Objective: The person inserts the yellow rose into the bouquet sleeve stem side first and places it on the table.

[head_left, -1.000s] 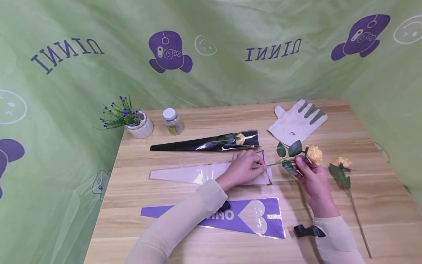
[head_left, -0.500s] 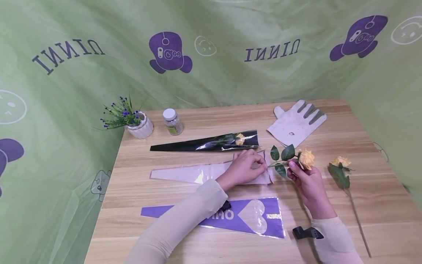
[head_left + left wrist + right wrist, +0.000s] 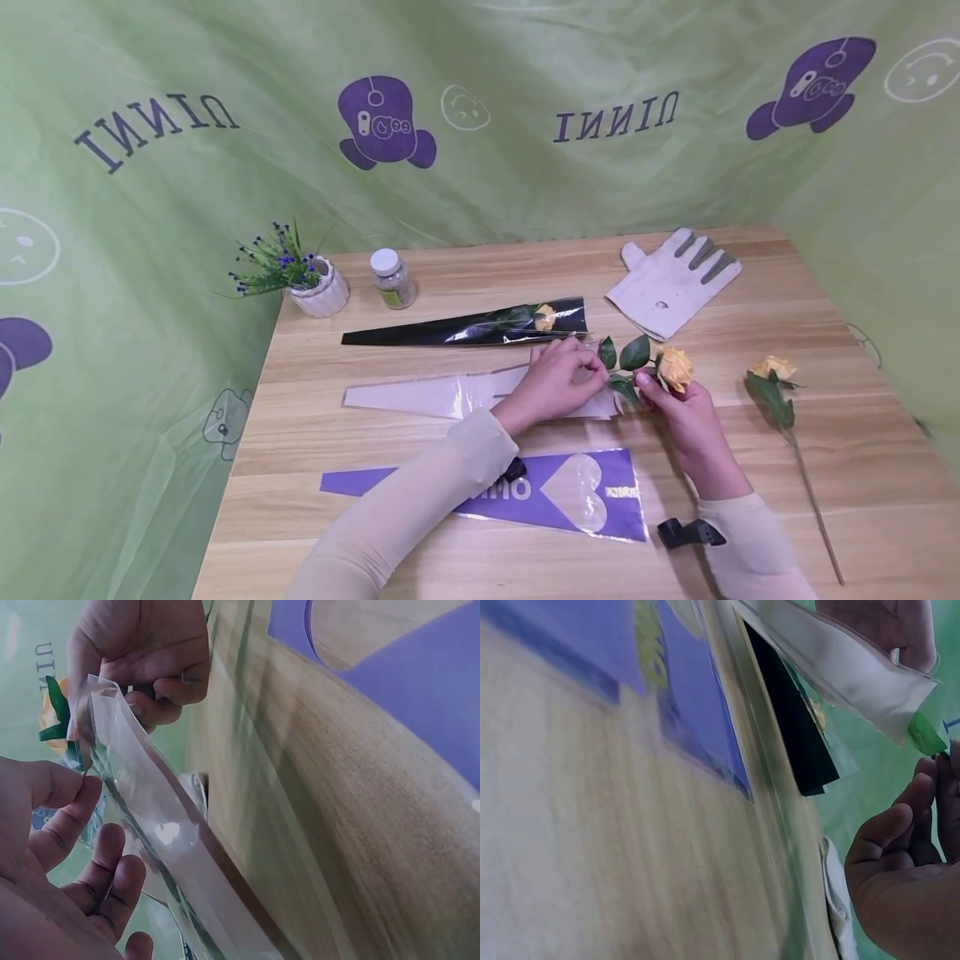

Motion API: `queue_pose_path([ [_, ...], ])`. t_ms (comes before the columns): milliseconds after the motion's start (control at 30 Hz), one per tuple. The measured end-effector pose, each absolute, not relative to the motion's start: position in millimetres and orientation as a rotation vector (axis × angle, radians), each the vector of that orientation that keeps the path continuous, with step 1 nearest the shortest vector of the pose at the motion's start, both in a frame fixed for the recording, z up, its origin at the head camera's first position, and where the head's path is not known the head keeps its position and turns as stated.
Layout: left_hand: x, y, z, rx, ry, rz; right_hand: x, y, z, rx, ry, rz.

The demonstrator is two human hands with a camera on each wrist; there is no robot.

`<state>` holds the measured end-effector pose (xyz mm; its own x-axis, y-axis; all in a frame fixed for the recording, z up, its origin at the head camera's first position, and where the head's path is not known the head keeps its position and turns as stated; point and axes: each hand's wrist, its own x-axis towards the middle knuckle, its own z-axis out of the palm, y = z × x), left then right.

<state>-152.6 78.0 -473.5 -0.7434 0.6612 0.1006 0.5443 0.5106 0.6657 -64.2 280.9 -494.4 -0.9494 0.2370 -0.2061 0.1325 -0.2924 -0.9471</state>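
Observation:
My left hand pinches the mouth of a pale, see-through flower sleeve between thumb and index finger. Opposite it, my right hand pinches a yellow-orange rose by the stem just under its head. The rose's stem runs inside the sleeve, as the left wrist view shows. Its green leaves are at the sleeve's mouth, some of them outside. In the right wrist view a leaf sits at the sleeve's end, and the rose head is out of frame.
Behind lies a black sleeve with a rose inside; in front, a purple sleeve with a heart window. A second loose rose lies at right. A work glove, a lidded jar and a potted plant stand farther back.
My right hand has moved left with the rose, sliding its stem deeper into the pale sleeve, and the leaves have reached the mouth. The left hand has stayed in place.

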Motion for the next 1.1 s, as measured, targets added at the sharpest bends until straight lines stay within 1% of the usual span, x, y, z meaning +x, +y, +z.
queue_pose_path([
  [200,-152.4,78.2,-471.8,1.073,2.610,1.034,-66.2,274.6,-491.8,-0.532,-1.928,2.384],
  [300,-152.0,77.7,-470.3,1.087,2.613,1.034,-66.2,272.1,-492.8,-0.512,-1.946,2.392],
  [367,-152.3,77.3,-470.0,1.084,2.605,1.040,-64.8,273.4,-494.1,-0.424,-1.937,2.423],
  [567,-154.6,75.7,-470.1,1.051,2.593,1.068,-63.3,283.8,-497.5,-0.010,-1.897,2.599],
  [667,-155.2,75.2,-469.7,1.053,2.597,1.075,-65.5,288.8,-497.9,0.141,-1.857,2.662],
  [800,-154.4,75.7,-467.5,1.062,2.599,1.070,-66.8,291.6,-498.5,0.269,-1.776,2.723],
  [1100,-150.9,76.3,-460.1,1.079,2.613,1.031,-64.4,288.2,-496.6,0.200,-1.865,2.665],
])
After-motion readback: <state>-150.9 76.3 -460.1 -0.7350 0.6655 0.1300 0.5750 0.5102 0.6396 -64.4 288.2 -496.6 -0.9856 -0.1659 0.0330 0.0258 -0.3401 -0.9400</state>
